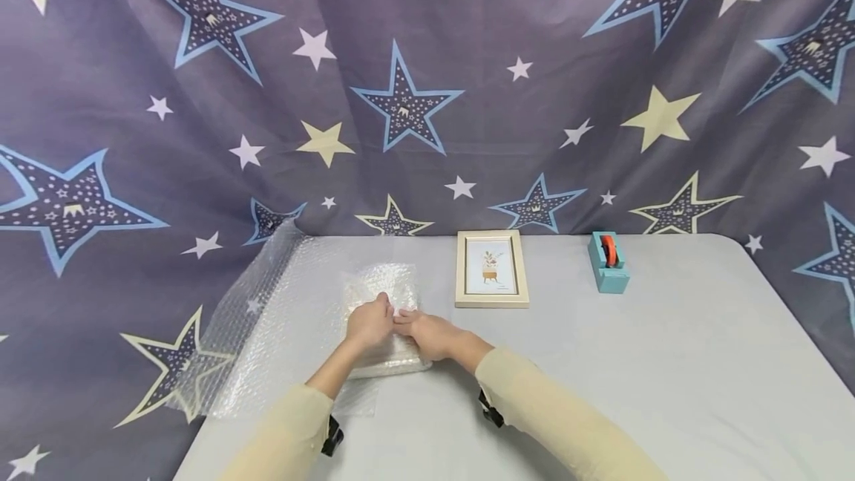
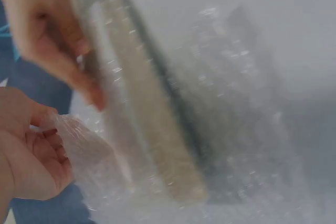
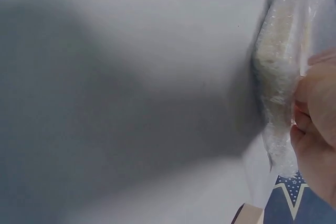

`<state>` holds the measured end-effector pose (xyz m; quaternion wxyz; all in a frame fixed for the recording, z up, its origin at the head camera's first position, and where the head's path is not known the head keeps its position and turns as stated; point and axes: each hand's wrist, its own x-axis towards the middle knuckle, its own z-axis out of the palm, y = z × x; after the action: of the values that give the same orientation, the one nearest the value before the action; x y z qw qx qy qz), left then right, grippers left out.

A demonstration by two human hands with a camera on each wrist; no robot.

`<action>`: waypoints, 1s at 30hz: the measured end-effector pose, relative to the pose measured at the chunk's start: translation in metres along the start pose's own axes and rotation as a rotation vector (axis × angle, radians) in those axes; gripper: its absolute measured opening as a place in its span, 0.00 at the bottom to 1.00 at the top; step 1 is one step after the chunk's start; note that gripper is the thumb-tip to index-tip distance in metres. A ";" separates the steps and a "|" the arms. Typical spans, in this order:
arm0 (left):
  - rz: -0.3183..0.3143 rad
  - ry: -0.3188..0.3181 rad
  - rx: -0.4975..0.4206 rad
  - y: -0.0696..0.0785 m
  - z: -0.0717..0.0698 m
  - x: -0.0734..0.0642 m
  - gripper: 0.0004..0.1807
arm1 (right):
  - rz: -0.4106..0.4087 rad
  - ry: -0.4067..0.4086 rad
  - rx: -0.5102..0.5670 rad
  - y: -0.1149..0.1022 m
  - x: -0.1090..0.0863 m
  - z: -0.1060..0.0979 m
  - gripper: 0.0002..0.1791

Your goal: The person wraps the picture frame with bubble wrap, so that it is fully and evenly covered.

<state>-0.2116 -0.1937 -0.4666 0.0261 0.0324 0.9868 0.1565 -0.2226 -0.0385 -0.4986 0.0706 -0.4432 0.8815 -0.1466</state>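
A flat rectangular bundle lies on the table at centre-left, wrapped in clear bubble wrap; a beige edge shows through in the left wrist view. My left hand pinches a gathered flap of bubble wrap between thumb and fingers above the bundle's left part. My right hand rests on the bundle's right side, its fingers reaching left across the top, close to the left hand. Seen from the left wrist, those right fingers touch the wrap and are blurred.
More bubble wrap spreads left of the bundle and hangs over the table's left edge. A gold picture frame with a plant print lies at the back. Farther right stands a teal tape dispenser with a red core. Behind the table hangs a star-patterned cloth.
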 end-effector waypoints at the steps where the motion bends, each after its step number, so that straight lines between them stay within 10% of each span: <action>1: -0.001 0.003 0.027 0.001 0.002 0.000 0.11 | -0.001 0.002 -0.003 0.000 0.000 0.000 0.36; 10: -0.043 -0.145 -0.129 -0.012 -0.002 -0.005 0.22 | -0.026 0.080 0.028 0.004 0.002 0.005 0.20; 20: 0.047 -0.181 -0.172 -0.034 -0.001 -0.012 0.18 | -0.001 0.433 0.059 0.011 -0.013 0.005 0.18; 30: 0.084 -0.151 -0.181 -0.039 0.002 -0.018 0.18 | -0.162 0.155 -0.035 0.005 -0.023 0.010 0.26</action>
<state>-0.1955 -0.2320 -0.4798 0.0967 0.0826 0.9616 0.2430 -0.2105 -0.0191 -0.5096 -0.0176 -0.5016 0.8480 -0.1700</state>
